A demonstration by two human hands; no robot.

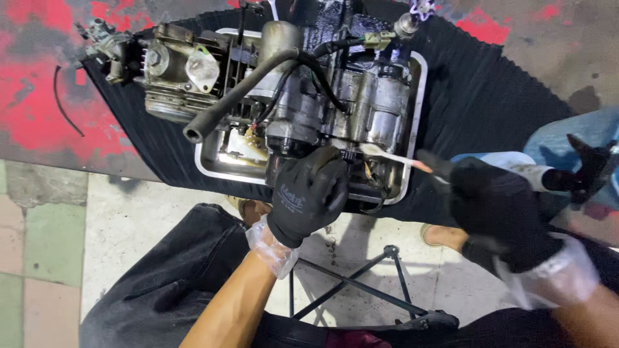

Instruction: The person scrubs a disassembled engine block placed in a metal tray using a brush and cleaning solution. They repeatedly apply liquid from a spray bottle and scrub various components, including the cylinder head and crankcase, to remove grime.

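Observation:
A greasy motorcycle engine (361, 96) lies in a metal tray (419, 90) on a black ribbed mat (490, 90). My left hand (309, 193), in a black glove over a clear plastic one, curls over the engine's near edge and grips it. To the right, my right hand (496, 212), gloved the same way, holds a thin pale tool (396, 158). The tool's far end reaches the engine's near right side, next to my left hand's fingertips. A thick black hose (245, 80) slants across the top of the engine.
A small metal part (106, 42) sits at the mat's far left corner. A black folding stool frame (374, 283) stands between my knees. At the right edge are another person's blue-trousered leg (567, 135) and black-gloved hand (590, 164). The floor is red-stained concrete.

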